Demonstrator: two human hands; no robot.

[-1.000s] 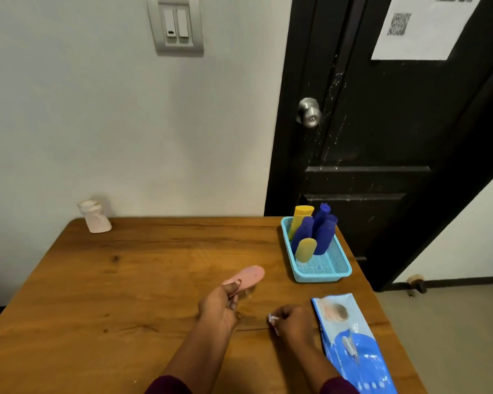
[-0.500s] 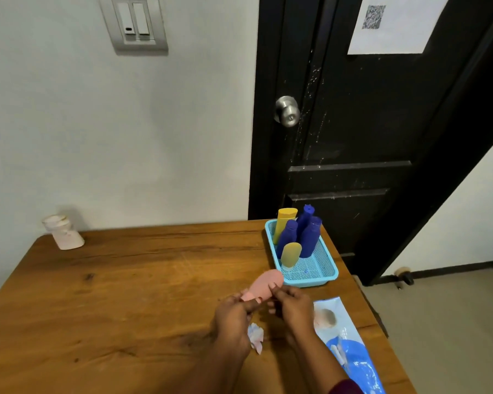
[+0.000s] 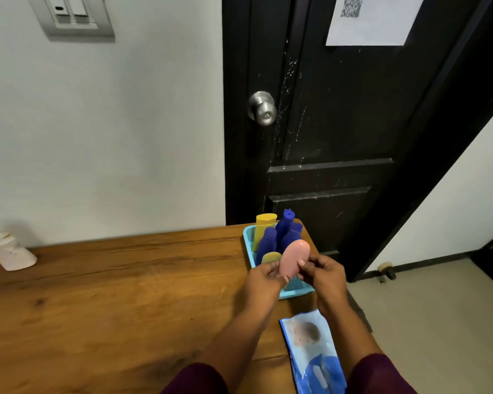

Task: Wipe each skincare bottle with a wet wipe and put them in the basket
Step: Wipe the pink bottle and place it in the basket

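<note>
Now, head view only: the pink bottle [image 3: 293, 258] has been brought up from low over the bench [image 3: 111, 294] to the basket [image 3: 296, 291]. A second ago it was carried by the left hand [image 3: 264, 282] alone, well short of the basket. The right hand [image 3: 325, 275], which was then beside the wet wipe pack [image 3: 313, 354], has been moved onto the bottle. The crumpled wipe noted under the left hand half a second ago can no longer be found. Wiping of this bottle is therefore judged finished, with placement in hand. The left grip is clamped on the bottle's lower end, and the right grip is pinched on its right flank. The bottle is held nearly upright, in line with the basket's near half. The blue bottles [image 3: 268, 241] and a yellow tube [image 3: 264, 226] are already stood in the basket behind it. Both forearms are extended forward, with the wrists kept close.
</note>
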